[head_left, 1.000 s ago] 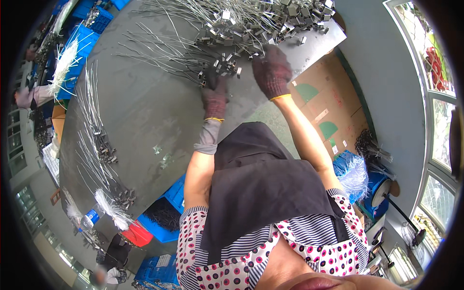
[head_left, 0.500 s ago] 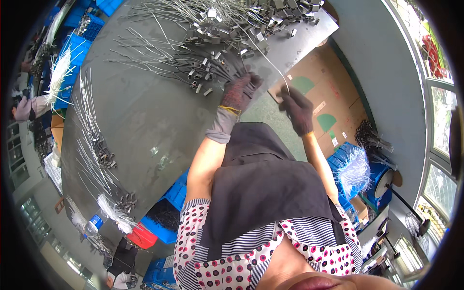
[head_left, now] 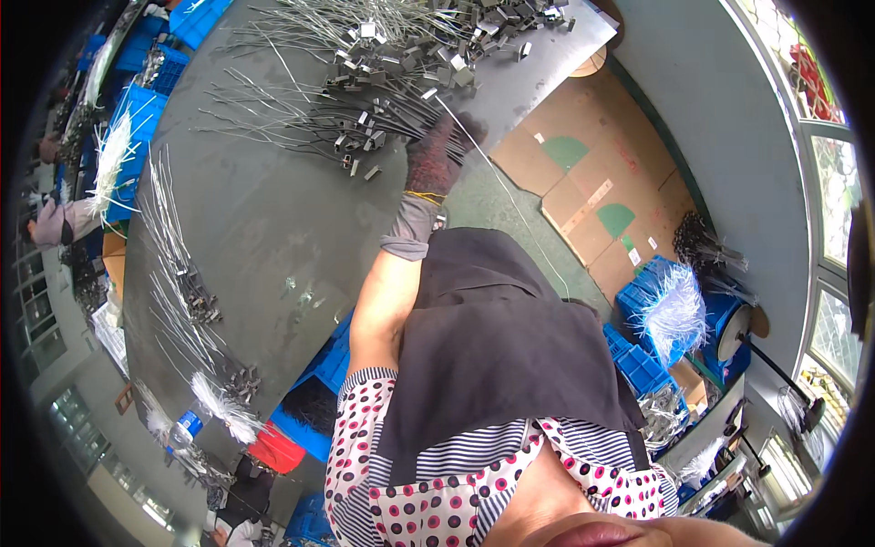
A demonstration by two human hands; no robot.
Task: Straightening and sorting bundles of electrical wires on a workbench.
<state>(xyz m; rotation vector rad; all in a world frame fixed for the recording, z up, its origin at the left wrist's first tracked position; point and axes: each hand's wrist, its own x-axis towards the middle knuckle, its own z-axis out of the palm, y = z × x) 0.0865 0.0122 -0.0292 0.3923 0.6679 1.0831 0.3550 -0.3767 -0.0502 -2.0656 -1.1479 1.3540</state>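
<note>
My left hand (head_left: 439,153), in a dark red-and-grey knit glove, is closed round a bundle of dark cables (head_left: 401,111) at the table's right edge. The cables have small metal connector housings and thin silvery wire ends, which fan out leftward over the table. From a small housing just above that hand, a thin white wire (head_left: 507,190) stretches down to the right side of my black apron (head_left: 519,356). At its lower end, a dark sliver (head_left: 584,308) beside the apron looks like my right glove; its fingers and the right forearm are hidden.
Heaped wired connectors (head_left: 456,55) cover the far end of the grey table (head_left: 246,210). More wire bundles (head_left: 178,273) lie along its left side. Flattened cardboard (head_left: 592,173) is on the floor at right, near blue crates (head_left: 633,356). At far left, another person's sleeve (head_left: 68,223) shows.
My right hand has drawn back toward my body, almost out of sight, and the white wire now stretches down to the apron. My left hand keeps its cables, slightly further left.
</note>
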